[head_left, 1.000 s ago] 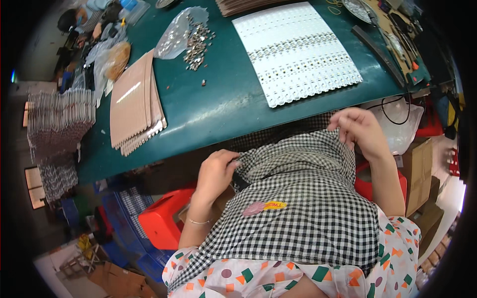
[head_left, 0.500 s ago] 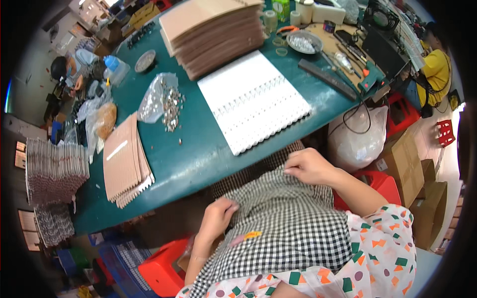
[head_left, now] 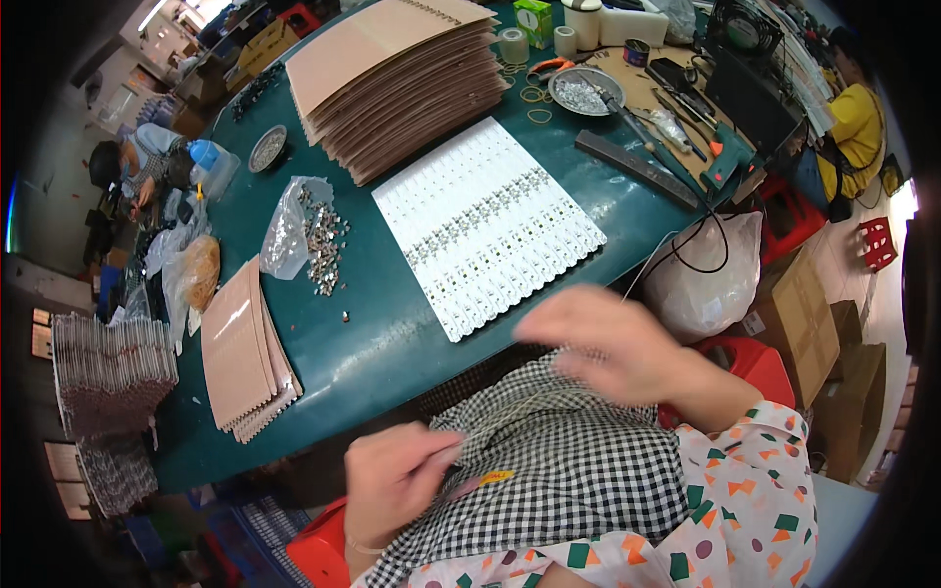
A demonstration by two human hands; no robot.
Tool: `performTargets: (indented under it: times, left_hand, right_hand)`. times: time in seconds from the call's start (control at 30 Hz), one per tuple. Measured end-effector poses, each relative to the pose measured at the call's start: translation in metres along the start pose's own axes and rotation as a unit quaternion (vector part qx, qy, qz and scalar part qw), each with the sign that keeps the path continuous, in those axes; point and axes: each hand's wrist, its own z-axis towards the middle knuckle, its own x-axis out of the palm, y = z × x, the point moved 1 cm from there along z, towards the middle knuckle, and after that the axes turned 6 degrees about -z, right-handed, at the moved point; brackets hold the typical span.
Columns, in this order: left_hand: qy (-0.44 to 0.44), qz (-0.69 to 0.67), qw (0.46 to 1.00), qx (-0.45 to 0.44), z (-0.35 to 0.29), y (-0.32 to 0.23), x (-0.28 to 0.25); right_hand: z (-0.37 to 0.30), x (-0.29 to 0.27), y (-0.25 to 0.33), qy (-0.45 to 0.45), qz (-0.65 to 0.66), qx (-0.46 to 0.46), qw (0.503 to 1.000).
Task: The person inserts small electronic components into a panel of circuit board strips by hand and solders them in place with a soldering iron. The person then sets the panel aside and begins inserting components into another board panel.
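Over my lap, in front of the checked apron (head_left: 549,441), my left hand (head_left: 397,480) is closed with thumb and forefinger pressed together. What it pinches, if anything, is too small to make out; a faint pale line runs from it across the apron toward my right hand. My right hand (head_left: 613,343) is raised near the table edge, its fingers smeared by motion. Just beyond it lies a white panel of joined circuit strips (head_left: 490,225) with a scalloped near edge, flat on the green table (head_left: 382,343). Neither hand touches the panel.
Behind the panel rises a tall stack of brown sheets (head_left: 402,88). Small metal parts (head_left: 325,245) spill from a plastic bag; a few brown sheets (head_left: 245,353) lie left. A dark bar (head_left: 637,167), a dish of small parts (head_left: 585,91) and tools are at right. Red stools stand below.
Both hands have lifted from the apron; the right moved up toward the panel, blurred. With the head's shift, the tabletop sits slightly lower and further left in view.
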Motion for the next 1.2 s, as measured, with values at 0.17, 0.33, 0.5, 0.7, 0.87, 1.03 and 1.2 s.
performTargets:
  times: [0.17,0.33,0.5,0.7,0.87,1.03,1.2]
  left_hand:
    - [-0.067,0.013,0.995,0.075,0.030,0.001,0.012]
    - [-0.108,0.014,0.994,-0.024,0.011,0.021,-0.018]
    - [-0.131,0.088,0.987,-0.033,-0.007,0.034,-0.050]
    - [-0.226,0.043,0.973,0.005,-0.010,0.028,-0.080]
    - [-0.308,-0.379,0.840,0.238,0.027,0.026,-0.060]
    - [-0.156,-0.647,0.687,0.292,0.060,0.010,-0.062]
    - [-0.198,-0.621,0.719,0.243,0.061,0.003,-0.061]
  right_hand:
    - [0.007,0.011,0.006,0.176,0.204,0.090,0.959]
    - [-0.036,-0.021,-0.044,0.009,0.471,0.194,0.861]
    - [-0.061,-0.048,-0.074,-0.059,0.478,0.203,0.852]
    - [-0.081,-0.060,-0.097,0.018,0.425,0.338,0.840]
    - [-0.051,-0.037,-0.100,0.075,0.372,0.305,0.874]
    - [0.008,-0.036,-0.177,-0.360,0.627,0.308,0.619]
    - [0.035,-0.051,-0.202,-0.432,0.685,0.248,0.532]
